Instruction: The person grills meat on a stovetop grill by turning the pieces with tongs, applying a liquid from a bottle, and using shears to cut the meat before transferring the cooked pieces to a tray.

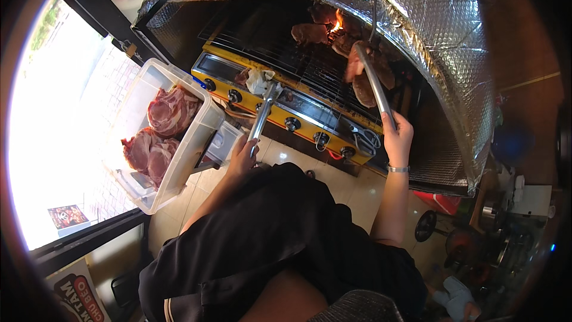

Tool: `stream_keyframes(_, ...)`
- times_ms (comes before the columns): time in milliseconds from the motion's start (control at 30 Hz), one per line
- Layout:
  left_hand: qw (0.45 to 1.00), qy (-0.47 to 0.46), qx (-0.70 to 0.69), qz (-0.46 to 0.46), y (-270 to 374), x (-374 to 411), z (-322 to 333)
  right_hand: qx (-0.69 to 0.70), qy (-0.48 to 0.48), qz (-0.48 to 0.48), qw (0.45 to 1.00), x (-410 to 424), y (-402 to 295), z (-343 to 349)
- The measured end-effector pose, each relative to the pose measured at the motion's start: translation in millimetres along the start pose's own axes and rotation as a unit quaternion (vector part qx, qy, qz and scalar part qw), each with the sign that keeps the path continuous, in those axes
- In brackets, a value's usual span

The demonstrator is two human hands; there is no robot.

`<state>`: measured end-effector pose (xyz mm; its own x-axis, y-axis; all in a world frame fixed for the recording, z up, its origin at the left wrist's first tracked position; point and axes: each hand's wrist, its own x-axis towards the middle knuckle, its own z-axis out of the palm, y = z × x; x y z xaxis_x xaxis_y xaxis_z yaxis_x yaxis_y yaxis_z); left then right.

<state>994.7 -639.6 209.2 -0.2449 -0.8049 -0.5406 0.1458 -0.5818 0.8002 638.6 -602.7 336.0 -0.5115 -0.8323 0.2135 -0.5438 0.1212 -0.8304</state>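
My right hand grips metal tongs, whose far end is at a piece of meat over the grill grate. More slabs of meat lie at the back right of the grate, beside a flame. Closed around a second pair of metal tongs is my left hand; those tongs reach a crumpled whitish wad on the grill's front tray. Left of my left hand, a clear plastic tub holds raw meat slices.
Scissors rest at the right end of the yellow grill front, which bears several black knobs. Silvery foil sheeting curves around the grill's back and right side. A dark cable hangs over the grate. A red object stands at the lower right.
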Motion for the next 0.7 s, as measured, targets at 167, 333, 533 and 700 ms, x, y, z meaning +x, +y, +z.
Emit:
stream_keyframes(167,1.0,-0.013,0.001,0.019,6,9,2,-0.321,0.037,-0.155,0.934,-9,-8,33)
stream_keyframes(333,0.999,-0.029,0.006,0.037,15,17,10,-0.384,-0.046,-0.126,0.914,-46,-5,55)
stream_keyframes(533,0.978,-0.037,0.154,0.134,9,44,18,-0.31,0.037,-0.115,0.943,-45,1,39)
stream_keyframes(700,0.833,0.001,0.413,0.368,34,66,75,-0.394,0.008,-0.076,0.916,-43,43,45)
